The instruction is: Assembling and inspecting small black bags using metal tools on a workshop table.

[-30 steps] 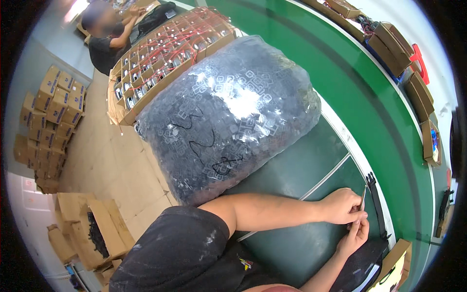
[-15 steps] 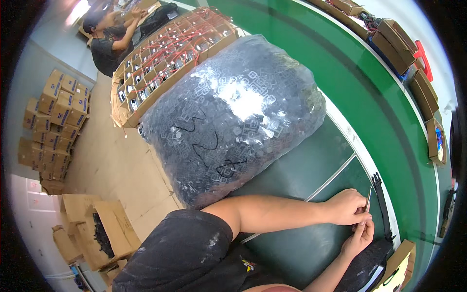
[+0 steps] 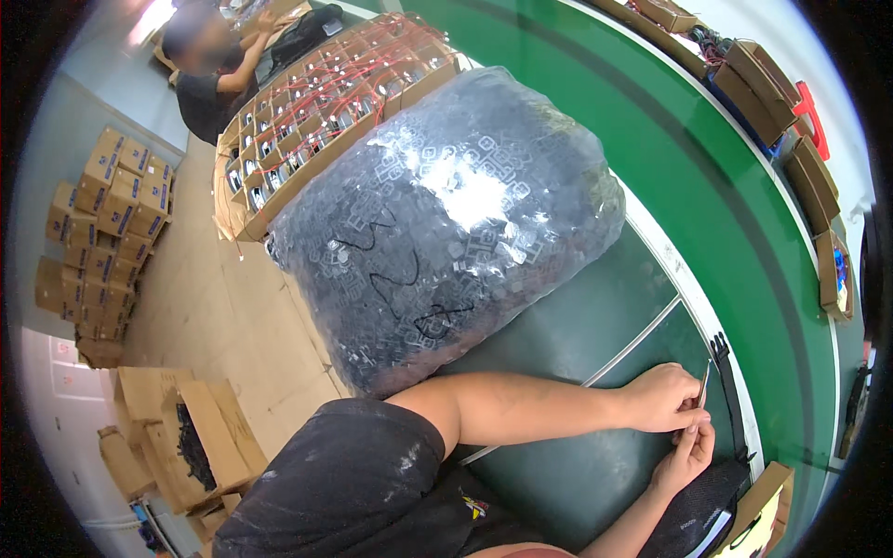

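My left hand [image 3: 662, 398] reaches across above the dark green tabletop, its fingers closed round a thin, pointed metal tool [image 3: 704, 379] whose tip sticks up past the fingertips. The tool's exact kind is too small to make out. Right below it, my right hand [image 3: 686, 454] is pinched closed against the left fingertips; whatever lies between its fingers is hidden. Beside both hands runs a black strap [image 3: 730, 400] with a buckle end, along the table's white edge. A black fabric bag [image 3: 688, 517] lies near my right wrist.
A big clear plastic sack [image 3: 437, 242] full of dark small parts fills the table's left side. Behind it stands a partitioned carton [image 3: 244, 221] of parts with red wires. Another person [image 3: 209, 84] works at the far left. Stacked cartons [image 3: 116, 205] and an open box [image 3: 223, 428] are on the floor.
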{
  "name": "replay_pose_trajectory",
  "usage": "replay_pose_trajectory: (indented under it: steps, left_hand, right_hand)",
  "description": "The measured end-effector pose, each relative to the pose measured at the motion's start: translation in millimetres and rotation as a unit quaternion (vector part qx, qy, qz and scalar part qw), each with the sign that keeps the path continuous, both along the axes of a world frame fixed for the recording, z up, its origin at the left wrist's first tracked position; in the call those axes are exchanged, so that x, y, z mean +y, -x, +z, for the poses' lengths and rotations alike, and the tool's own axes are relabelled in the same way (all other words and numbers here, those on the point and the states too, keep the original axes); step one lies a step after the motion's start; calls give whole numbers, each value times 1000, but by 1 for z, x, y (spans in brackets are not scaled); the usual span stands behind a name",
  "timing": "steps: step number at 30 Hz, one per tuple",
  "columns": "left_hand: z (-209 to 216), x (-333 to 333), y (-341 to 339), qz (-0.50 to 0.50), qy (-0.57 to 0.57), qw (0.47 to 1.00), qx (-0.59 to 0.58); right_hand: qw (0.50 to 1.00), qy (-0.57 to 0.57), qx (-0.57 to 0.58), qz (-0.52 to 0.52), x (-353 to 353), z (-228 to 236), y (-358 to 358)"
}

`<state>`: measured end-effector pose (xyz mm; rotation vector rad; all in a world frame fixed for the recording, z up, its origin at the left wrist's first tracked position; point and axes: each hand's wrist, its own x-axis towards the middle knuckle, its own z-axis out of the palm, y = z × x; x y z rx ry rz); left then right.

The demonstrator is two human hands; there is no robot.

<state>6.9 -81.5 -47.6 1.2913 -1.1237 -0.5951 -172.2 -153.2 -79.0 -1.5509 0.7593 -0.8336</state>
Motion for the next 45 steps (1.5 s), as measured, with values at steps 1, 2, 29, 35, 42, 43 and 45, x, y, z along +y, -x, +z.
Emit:
replay_pose_trajectory:
  steps: [1,2,29,35,42,43,45]
  left_hand:
    - [0,0,0,-4,-3,1000,-1]
    - [0,0,0,-6,-6,1000,0]
    - [-1,0,0,-29,-2,999,27]
    - [-2,0,2,-18,-3,999,27]
    - [-2,0,3,3,10,1000,13]
    - [-1,0,2,1,7,1000,7]
    - [0,0,3,-6,-6,1000,13]
  right_hand:
    - [1000,1,-2,4,0,1,1]
    - [1000,1,-3,9,0,2,1]
    - [999,37,-7,-27,11,13,-13]
    - [999,28,-30,-31,10,12,-14]
    - [999,42,-23,-10,12,17,-18]
    - [999,36,-23,-17,12,17,-19]
    - [999,28,-10,-25,13,19,-19]
